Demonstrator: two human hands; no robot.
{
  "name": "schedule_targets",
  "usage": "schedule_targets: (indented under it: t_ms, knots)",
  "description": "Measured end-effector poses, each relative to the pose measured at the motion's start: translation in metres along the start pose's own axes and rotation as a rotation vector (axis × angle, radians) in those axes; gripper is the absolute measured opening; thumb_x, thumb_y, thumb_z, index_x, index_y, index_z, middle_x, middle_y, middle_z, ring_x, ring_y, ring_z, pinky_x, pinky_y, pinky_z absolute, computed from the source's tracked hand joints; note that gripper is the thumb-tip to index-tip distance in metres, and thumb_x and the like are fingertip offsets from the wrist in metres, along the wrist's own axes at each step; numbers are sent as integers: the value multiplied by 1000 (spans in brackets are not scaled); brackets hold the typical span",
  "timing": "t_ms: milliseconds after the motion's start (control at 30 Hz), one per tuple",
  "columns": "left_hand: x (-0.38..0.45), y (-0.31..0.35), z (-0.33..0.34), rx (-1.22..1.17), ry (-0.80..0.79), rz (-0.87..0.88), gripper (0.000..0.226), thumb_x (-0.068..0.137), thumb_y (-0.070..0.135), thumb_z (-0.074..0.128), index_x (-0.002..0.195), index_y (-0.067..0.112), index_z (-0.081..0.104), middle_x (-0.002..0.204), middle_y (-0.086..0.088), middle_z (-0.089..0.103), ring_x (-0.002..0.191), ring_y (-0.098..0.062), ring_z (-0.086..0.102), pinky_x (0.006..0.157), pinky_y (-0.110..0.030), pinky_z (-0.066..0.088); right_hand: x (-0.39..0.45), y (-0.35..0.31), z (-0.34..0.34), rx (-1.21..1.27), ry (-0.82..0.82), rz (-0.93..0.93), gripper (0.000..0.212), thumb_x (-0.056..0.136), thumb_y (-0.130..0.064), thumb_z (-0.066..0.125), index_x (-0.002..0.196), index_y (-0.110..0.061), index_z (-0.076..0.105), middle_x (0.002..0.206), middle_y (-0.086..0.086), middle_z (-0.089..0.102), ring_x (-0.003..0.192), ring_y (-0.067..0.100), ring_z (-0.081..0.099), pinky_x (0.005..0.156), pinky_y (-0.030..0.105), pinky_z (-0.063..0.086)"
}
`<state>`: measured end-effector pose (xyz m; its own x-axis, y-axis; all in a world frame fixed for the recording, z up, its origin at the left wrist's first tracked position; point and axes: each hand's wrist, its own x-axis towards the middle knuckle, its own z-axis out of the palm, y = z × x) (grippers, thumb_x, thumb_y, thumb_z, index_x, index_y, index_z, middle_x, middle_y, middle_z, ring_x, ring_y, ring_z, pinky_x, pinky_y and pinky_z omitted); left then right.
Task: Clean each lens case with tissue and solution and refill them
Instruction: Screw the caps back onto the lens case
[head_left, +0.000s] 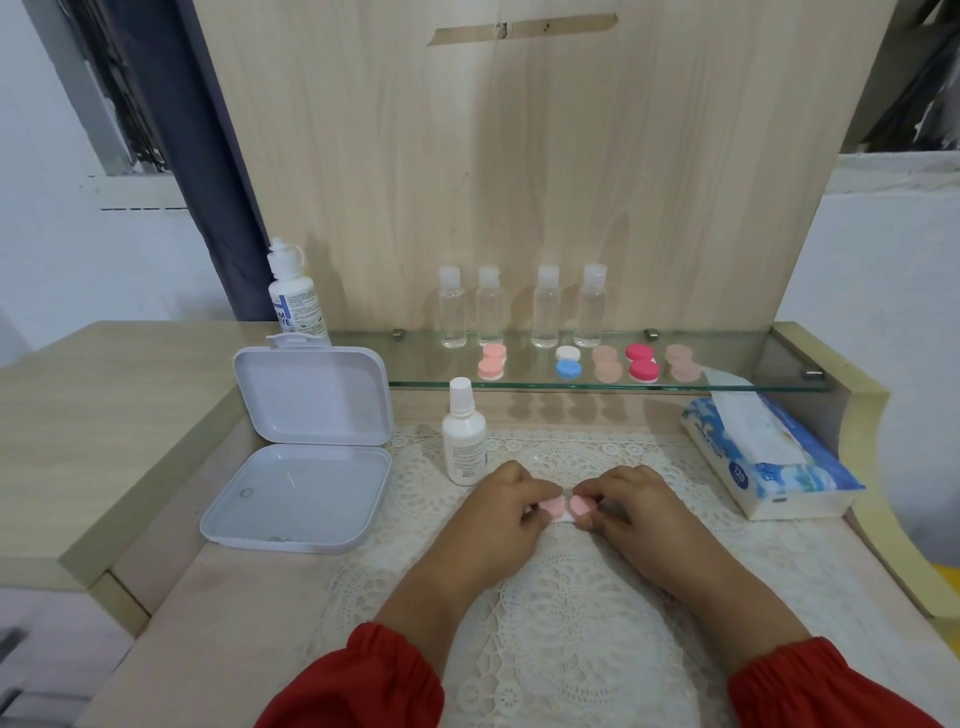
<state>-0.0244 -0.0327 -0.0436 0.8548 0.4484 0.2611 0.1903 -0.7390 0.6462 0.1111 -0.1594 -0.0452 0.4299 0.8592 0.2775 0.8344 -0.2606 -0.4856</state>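
Both hands' grip pinches pink lens case (563, 506) (between fingertips).

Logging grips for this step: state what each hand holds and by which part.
Both hold one pink lens case on the lace mat: the left hand grips its left cap, the right hand its right cap, fingers curled round each.

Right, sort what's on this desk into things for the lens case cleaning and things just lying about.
For the job:
pink two-cap lens case, held by left hand and right hand
small white solution bottle
blue tissue pack
five lens cases on the glass shelf

Lying about:
open white plastic box
four clear bottles
large white bottle
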Motion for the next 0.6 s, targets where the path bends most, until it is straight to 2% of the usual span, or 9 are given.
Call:
schedule_targets:
  t_ms: [100,167,233,300,400,433,533,600]
  knots:
    - [1,3,0,19,47,-42,23,88,30,66,108,19,63,100,8,50,93,-7,51,84,-20,43,0,-1,-1,1,-5,2,26,88,-31,65,114,-27,67,99,-16,53,101,9,40,83,20,29]
    - [0,1,1,0,34,-36,31,89,28,63,119,21,60,100,10,49,91,-4,50,86,-21,44,0,-1,-1,-4,-8,-4,26,89,-30,65,114,-27,67,98,-15,53,100,9,40,81,19,28]
    - [0,0,0,-26,6,-25,39,92,19,58,132,23,56,95,16,43,86,-1,46,84,-11,37,0,-1,-1,-10,-10,-7,27,89,-30,65,116,-26,66,99,-14,53,100,9,40,80,18,28]
    - [1,0,0,-16,2,-23,33,93,18,58,125,23,62,91,18,42,85,-1,46,81,-8,33,0,0,-1,-7,-11,-6,27,89,-29,65,116,-26,66,99,-14,53,100,9,40,81,18,27]
    - [1,2,0,-12,42,-55,19,87,29,67,104,23,64,93,14,47,84,0,48,78,-16,38,1,-1,-1,-1,-15,-1,27,89,-29,65,116,-26,66,101,-13,55,102,10,40,82,18,28]
    - [0,2,0,-15,41,-55,21,86,31,68,104,23,62,93,14,48,84,-1,48,78,-17,39,1,-2,-1,-1,-15,0,27,89,-29,65,116,-26,67,102,-11,56,102,11,41,83,19,28]
    - [0,2,-2,-40,-13,-46,37,92,22,60,128,26,58,92,17,44,83,0,47,82,-14,37,1,-1,-1,-3,-15,-5,27,89,-28,66,116,-25,67,102,-10,57,101,11,42,82,19,29]
    - [1,2,-2,-27,-30,-45,32,93,21,58,125,26,62,94,14,44,87,-1,47,83,-13,36,0,-1,-1,0,-19,-5,26,89,-28,65,115,-26,67,101,-12,55,102,10,41,82,19,28]
